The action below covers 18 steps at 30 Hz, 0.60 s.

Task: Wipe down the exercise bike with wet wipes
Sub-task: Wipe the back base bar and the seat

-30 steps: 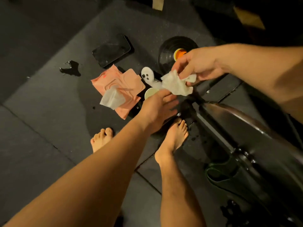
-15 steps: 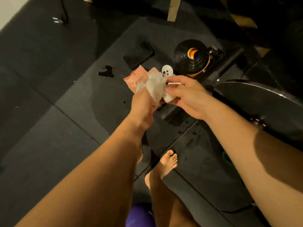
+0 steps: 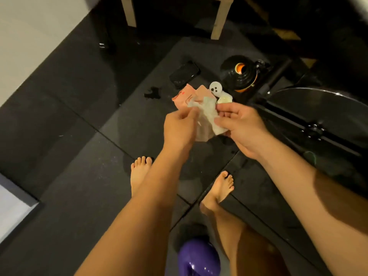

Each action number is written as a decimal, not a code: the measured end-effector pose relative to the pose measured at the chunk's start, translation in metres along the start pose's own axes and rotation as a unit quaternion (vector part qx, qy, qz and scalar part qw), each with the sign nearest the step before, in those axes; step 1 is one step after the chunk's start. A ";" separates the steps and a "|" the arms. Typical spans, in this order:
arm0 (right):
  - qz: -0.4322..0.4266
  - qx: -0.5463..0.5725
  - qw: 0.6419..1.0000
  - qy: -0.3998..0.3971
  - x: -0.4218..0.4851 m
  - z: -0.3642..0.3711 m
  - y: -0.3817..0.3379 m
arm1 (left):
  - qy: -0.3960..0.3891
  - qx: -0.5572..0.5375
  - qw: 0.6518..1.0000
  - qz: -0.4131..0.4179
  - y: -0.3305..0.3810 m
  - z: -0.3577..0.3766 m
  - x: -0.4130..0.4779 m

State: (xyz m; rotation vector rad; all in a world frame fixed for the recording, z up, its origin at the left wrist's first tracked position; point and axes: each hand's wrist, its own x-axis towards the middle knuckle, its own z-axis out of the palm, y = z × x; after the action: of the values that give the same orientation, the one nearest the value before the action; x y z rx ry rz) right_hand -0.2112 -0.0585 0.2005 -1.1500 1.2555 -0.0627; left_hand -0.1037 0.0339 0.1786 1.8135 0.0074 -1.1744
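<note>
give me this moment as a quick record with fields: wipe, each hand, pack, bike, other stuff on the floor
wet wipe: crumpled, held up above the floor mat
left hand: blurred, pinches the wipe's left edge
right hand: pinches the wipe's right side
wipes pack: pink, lying on the mat beyond the hands
exercise bike: black, at right, neither hand touches it
other: dark phone, white ghost-shaped item, black weight with orange centre, purple object behind the bare feet
</note>
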 end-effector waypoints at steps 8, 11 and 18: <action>-0.003 0.056 0.998 -0.008 -0.084 0.027 -0.063 | -0.207 0.013 0.978 -0.004 0.068 -0.055 -0.060; 0.001 0.127 0.992 0.021 -0.128 0.024 -0.089 | -0.206 0.011 0.978 -0.005 0.096 -0.059 -0.086; -0.045 0.226 0.954 0.193 -0.240 -0.004 -0.133 | -0.256 0.018 0.965 0.061 0.161 -0.071 -0.142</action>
State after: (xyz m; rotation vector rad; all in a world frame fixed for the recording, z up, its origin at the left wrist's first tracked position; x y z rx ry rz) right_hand -0.2358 0.0184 0.4628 -0.8115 1.4335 -0.6396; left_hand -0.0571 0.0575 0.3982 1.4704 -0.4202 -1.5267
